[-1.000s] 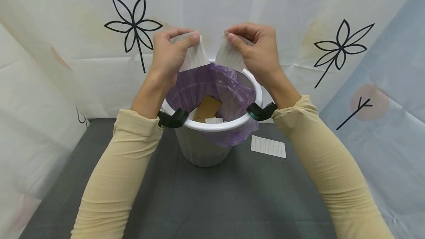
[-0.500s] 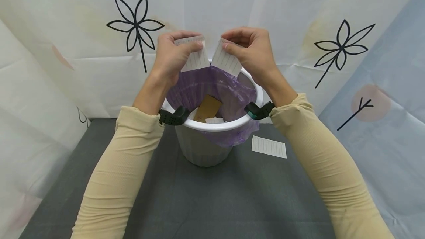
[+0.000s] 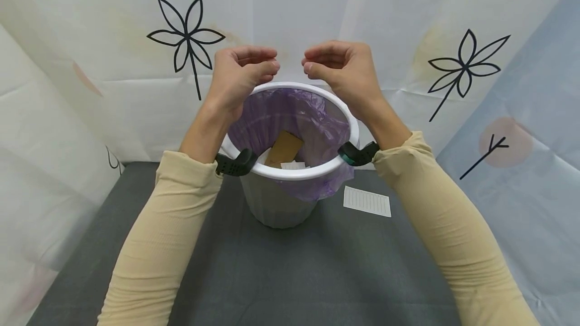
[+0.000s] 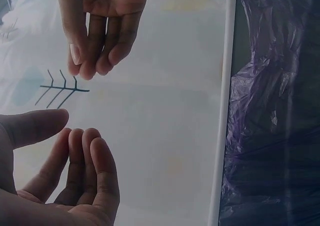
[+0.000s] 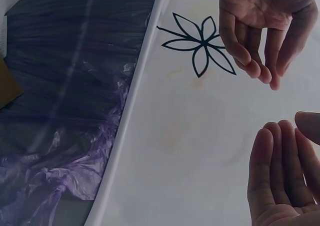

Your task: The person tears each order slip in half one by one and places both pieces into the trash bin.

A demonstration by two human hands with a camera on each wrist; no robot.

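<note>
Above the far part of a waste bin [image 3: 299, 174], my left hand [image 3: 237, 77] and right hand [image 3: 353, 77] face each other with a gap between them. Neither holds anything; their fingers are loosely bent, and in the left wrist view the thumb and fingertips of my left hand [image 4: 80, 186] stand apart. The right wrist view has my right hand [image 5: 277, 181] likewise with nothing in its fingers. A purple bin liner [image 3: 258, 119] lines the bin. Inside lie a brown cardboard piece [image 3: 284, 147] and a white lined paper piece [image 3: 293, 165].
A lined paper slip [image 3: 367, 201] lies on the dark grey tabletop [image 3: 290, 270], right of the bin. White cloth [image 3: 290, 9] with black flower drawings hangs behind. The bin's rim stands between my forearms, near both black wrist straps [image 3: 236, 162].
Both hands earlier pinched torn lined paper pieces, one each. Now they have let go and the pieces are gone from the fingers. The hands stay at nearly the same spot above the bin.
</note>
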